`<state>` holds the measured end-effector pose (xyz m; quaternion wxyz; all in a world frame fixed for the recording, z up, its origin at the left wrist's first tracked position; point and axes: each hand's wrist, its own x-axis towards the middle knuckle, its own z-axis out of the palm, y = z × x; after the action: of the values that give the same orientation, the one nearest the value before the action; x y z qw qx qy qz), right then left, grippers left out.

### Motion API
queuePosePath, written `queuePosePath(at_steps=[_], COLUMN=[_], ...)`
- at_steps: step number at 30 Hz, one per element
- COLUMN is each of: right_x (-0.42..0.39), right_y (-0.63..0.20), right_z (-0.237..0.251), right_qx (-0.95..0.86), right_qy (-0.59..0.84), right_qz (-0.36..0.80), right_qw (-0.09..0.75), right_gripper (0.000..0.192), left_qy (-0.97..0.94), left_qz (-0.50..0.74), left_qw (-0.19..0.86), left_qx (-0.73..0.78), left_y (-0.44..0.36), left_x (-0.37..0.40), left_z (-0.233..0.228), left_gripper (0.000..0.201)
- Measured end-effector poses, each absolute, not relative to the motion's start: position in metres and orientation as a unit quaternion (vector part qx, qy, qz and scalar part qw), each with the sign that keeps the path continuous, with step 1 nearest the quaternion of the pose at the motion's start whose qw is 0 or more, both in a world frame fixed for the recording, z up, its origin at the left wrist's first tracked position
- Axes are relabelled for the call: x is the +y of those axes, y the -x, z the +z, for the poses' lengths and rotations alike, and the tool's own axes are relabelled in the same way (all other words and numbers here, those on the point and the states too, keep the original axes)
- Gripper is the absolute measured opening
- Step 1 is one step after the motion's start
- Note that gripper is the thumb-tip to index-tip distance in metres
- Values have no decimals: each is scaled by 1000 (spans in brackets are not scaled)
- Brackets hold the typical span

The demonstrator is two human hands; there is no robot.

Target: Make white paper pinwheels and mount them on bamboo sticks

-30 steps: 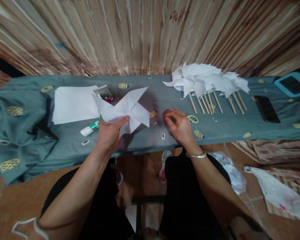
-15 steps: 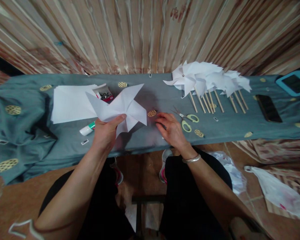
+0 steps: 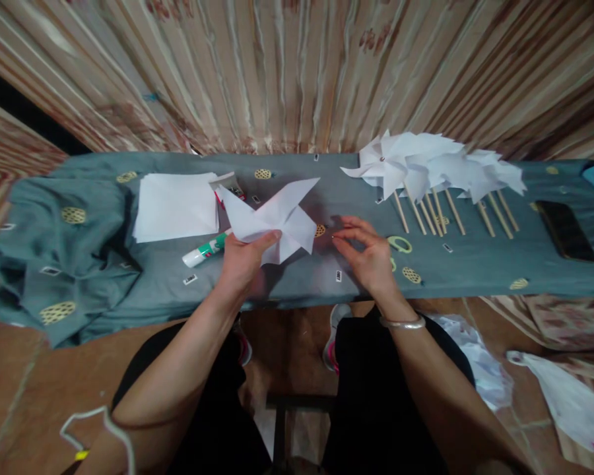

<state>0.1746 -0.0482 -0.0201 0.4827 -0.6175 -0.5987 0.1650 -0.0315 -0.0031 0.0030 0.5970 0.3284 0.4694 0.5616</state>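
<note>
My left hand [image 3: 245, 260] grips a folded white paper pinwheel [image 3: 277, 214] by its lower edge, lifted a little above the grey-blue cloth [image 3: 475, 264] on the table. Just right of the pinwheel, my right hand [image 3: 371, 254] pinches its thumb and forefinger together on what looks like a small pin, too tiny to make out well. A silver bangle [image 3: 402, 323] circles my right wrist. Green-handled scissors [image 3: 400, 244] lie partly hidden behind my right hand.
A stack of white paper [image 3: 175, 206], a small open box [image 3: 230, 188] and a glue stick [image 3: 202, 251] lie to the left. Several finished pinwheels on wooden sticks [image 3: 426, 168] lie at the right, then a dark phone [image 3: 564, 229]. White plastic bags [image 3: 564, 396] lie on the floor.
My right hand reached left to a small thing on the cloth and lifted with fingertips pinched. The left hand kept the pinwheel. The view shifted, so everything sits further right.
</note>
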Motion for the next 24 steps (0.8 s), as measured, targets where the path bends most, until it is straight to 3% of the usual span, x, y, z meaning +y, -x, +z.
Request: queuePosePath(at_steps=[4, 8, 24], right_x=[-62, -67, -60], right_y=[-157, -139, -136], right_z=[0, 12, 8], right_qx=[-599, -621, -582], right_qy=[574, 592, 579], right_qz=[185, 164, 202], right_qw=[527, 488, 533], right_gripper=[7, 10, 6], left_qy=[-337, -357, -413], left_qz=[546, 533, 523], left_qw=[600, 607, 594], left_qx=[478, 469, 450], left_y=[21, 11, 3], left_x=[-8, -13, -14], left_z=[3, 6, 6], left_gripper=[28, 29, 27])
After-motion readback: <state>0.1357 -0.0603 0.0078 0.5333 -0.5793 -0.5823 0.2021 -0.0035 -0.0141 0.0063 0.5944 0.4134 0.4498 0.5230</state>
